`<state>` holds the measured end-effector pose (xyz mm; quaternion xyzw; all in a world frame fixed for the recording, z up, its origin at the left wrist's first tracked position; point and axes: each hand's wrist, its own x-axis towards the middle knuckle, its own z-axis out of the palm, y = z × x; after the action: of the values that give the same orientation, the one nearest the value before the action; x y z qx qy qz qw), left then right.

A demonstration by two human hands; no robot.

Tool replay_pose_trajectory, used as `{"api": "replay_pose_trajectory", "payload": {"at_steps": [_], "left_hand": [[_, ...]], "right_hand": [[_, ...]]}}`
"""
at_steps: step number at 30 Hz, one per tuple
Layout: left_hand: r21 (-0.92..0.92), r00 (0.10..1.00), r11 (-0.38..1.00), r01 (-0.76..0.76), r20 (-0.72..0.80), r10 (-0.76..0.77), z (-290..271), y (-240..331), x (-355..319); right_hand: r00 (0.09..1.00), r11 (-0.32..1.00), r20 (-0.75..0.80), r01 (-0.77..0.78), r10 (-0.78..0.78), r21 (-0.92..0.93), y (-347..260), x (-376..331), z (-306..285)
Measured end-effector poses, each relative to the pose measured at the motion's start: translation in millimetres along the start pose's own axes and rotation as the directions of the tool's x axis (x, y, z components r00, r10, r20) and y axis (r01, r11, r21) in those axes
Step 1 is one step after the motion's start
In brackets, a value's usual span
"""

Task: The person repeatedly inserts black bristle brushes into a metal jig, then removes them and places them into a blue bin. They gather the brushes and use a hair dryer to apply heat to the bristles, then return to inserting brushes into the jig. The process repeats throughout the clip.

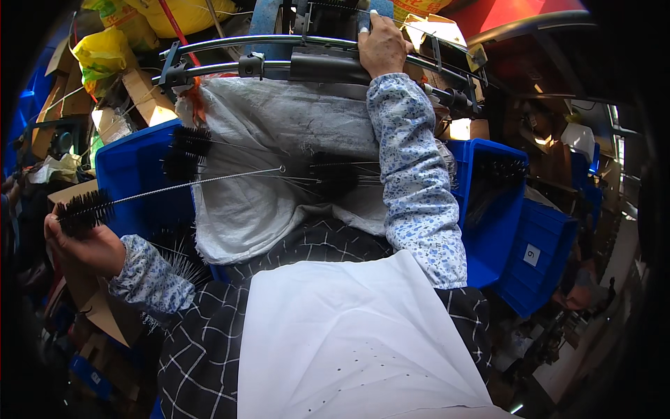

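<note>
My left hand (87, 248) is closed round the bristle end of a black wire brush (82, 211). Its twisted metal stem runs out to the right and ends in a small loop above my lap. At the top my right hand (384, 47) reaches to a machine with metal rails (328, 64). The fingers are bent at a blue part of it; what they grip there, if anything, is hidden. More black brushes (335, 174) lie on a white woven cloth (286, 115) draped between machine and lap, their stems pointing various ways.
A blue bin (129, 164) stands on the left with brushes at its edge. On the right are another blue bin (488, 209) with brushes inside and a further blue crate (537, 251). Yellow bags (105, 56) and cardboard pieces (150, 98) crowd the far left.
</note>
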<state>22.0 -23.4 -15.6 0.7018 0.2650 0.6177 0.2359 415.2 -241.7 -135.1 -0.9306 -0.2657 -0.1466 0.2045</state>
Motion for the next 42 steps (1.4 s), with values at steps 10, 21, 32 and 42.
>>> {"api": "replay_pose_trajectory", "payload": {"at_steps": [10,21,32,42], "left_hand": [[0.616,0.843,0.579,-0.534,0.329,0.427,25,3,-3],[-0.580,0.709,0.411,0.703,0.525,-0.471,119,22,-57],[-0.230,0.620,0.756,0.613,0.733,-0.281,134,24,-103],[0.341,0.252,0.715,0.610,0.772,-0.583,55,-100,-73]], "right_hand": [[0.985,0.981,0.150,-0.060,0.088,-0.183,93,40,-25],[0.680,0.884,0.726,-0.272,-0.103,0.380,84,-24,-147],[0.829,0.750,0.434,-0.027,-0.353,0.661,-45,-84,-88],[0.990,0.989,-0.070,0.112,-0.118,-0.095,42,10,-13]]}}
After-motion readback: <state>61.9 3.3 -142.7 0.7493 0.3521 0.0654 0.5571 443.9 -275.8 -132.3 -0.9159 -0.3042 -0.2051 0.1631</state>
